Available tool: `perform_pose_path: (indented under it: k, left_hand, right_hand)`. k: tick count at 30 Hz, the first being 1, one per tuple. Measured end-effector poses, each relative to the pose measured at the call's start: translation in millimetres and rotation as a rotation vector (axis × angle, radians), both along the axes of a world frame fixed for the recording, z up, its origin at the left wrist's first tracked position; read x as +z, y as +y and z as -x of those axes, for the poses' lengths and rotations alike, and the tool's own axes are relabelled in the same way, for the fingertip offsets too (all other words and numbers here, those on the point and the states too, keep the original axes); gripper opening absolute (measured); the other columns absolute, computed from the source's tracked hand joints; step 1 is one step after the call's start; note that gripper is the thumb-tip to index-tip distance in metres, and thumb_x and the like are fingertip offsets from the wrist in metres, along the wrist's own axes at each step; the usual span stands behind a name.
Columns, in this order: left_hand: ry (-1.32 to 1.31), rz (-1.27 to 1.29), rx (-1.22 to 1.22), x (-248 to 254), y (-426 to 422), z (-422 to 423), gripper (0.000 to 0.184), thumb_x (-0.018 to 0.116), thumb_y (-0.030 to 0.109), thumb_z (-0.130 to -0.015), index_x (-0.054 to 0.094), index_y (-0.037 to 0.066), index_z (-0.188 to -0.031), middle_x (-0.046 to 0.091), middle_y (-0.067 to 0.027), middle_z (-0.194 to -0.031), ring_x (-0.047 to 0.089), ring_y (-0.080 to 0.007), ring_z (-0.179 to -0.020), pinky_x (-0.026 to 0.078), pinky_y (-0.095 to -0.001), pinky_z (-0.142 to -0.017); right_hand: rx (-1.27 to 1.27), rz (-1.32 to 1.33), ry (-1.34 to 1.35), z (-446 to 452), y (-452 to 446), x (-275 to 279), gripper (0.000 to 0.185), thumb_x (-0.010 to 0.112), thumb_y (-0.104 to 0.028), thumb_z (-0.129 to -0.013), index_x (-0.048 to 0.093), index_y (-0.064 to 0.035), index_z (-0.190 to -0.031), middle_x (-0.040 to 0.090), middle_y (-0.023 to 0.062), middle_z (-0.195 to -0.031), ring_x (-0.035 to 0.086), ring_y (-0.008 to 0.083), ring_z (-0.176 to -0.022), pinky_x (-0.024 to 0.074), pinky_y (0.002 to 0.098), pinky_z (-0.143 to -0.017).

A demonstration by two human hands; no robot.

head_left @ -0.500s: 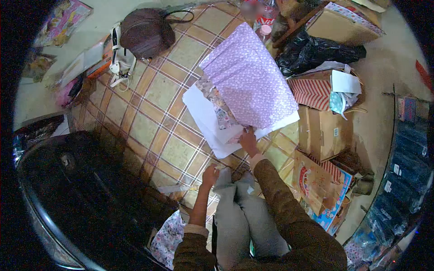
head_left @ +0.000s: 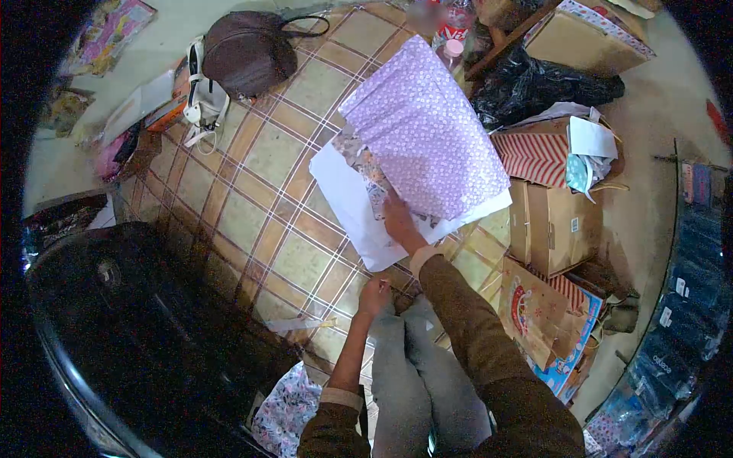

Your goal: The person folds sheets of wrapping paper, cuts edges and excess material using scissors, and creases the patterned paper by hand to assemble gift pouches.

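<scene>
A lilac sheet with small white flowers point(head_left: 439, 130) lies on the floor over several white sheets point(head_left: 340, 195). Between them a strip of floral patterned paper point(head_left: 365, 164) sticks out along the left side. My right hand point(head_left: 398, 220) rests on this strip and the white paper at the near end, fingers stretched forward and touching the lilac sheet's edge. Above my knees, my left hand point(head_left: 373, 297) is closed, its fingers curled together; whether something small is in them cannot be made out. It is apart from the sheets.
A large black glossy case point(head_left: 130, 328) stands on the left. Cardboard boxes point(head_left: 561, 225), a striped bag point(head_left: 531, 156) and a black plastic bag point(head_left: 534, 88) line the right. A brown bag point(head_left: 248, 53) and bottles point(head_left: 453, 50) are at the far side. A clear strip point(head_left: 298, 324) lies near my left arm.
My right hand has moved left and forward from the sheets' near corner onto the floral strip. My left hand has shifted slightly right. The small pinkish piece by my right hand is now hidden.
</scene>
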State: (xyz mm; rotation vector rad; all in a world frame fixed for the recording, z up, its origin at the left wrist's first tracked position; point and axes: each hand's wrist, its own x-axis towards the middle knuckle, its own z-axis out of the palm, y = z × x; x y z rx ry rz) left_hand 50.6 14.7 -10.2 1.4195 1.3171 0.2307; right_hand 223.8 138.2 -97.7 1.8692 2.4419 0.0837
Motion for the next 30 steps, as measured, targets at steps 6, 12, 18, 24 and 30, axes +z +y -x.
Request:
perform_pose_path:
  k: [6,12,18,24,30]
  left_hand:
    - [0.010,0.006,-0.030,26.5,15.8,7.1,0.019,0.058,0.017,-0.082,0.058,0.005,-0.097,0.061,-0.0161,-0.084,0.060,-0.0306,-0.076,0.047,-0.0396,-0.068]
    - [0.045,0.060,0.049,34.3,7.6,29.8,0.022,0.058,0.016,-0.082,0.055,0.008,-0.102,0.061,-0.0166,-0.081,0.060,-0.0288,-0.073,0.047,-0.0392,-0.066]
    - [-0.052,-0.173,0.034,121.8,39.0,23.8,0.022,0.057,0.013,-0.084,0.055,0.006,-0.105,0.062,-0.0152,-0.082,0.062,-0.0267,-0.073,0.048,-0.0361,-0.065]
    - [-0.172,-0.010,0.222,285.8,97.1,5.1,0.026,0.057,0.015,-0.087,0.055,0.003,-0.110,0.062,-0.0091,-0.082,0.059,-0.0152,-0.076,0.048,-0.0294,-0.070]
    - [-0.490,0.203,0.348,410.5,108.2,-6.5,0.031,0.045,0.024,-0.094,0.053,-0.001,-0.111,0.062,-0.0075,-0.091,0.059,-0.0129,-0.076,0.049,-0.0260,-0.069]
  right_hand:
    - [-0.359,0.302,0.128,-8.4,8.4,19.0,0.048,0.050,-0.012,-0.077,0.045,0.0028,-0.123,0.048,0.0196,-0.122,0.047,0.0320,-0.110,0.0393,0.0420,-0.091]
    - [-0.441,0.016,0.655,-13.7,14.6,97.5,0.038,0.050,-0.005,-0.080,0.053,-0.0016,-0.117,0.053,0.0162,-0.117,0.052,0.0335,-0.101,0.0434,0.0411,-0.086]
    - [-0.417,-0.138,0.900,-24.4,34.5,271.6,0.027,0.053,0.004,-0.077,0.057,-0.0005,-0.104,0.059,0.0159,-0.101,0.058,0.0326,-0.093,0.0459,0.0364,-0.081]
    - [-0.577,-0.194,1.376,-27.8,43.3,463.1,0.031,0.051,0.004,-0.084,0.050,-0.0009,-0.115,0.061,0.0108,-0.094,0.058,0.0165,-0.091,0.0430,0.0284,-0.084]
    - [-0.806,0.060,2.053,-32.7,10.4,571.6,0.037,0.057,0.000,-0.081,0.049,0.0018,-0.117,0.056,0.0067,-0.110,0.052,0.0160,-0.101,0.0410,0.0297,-0.090]
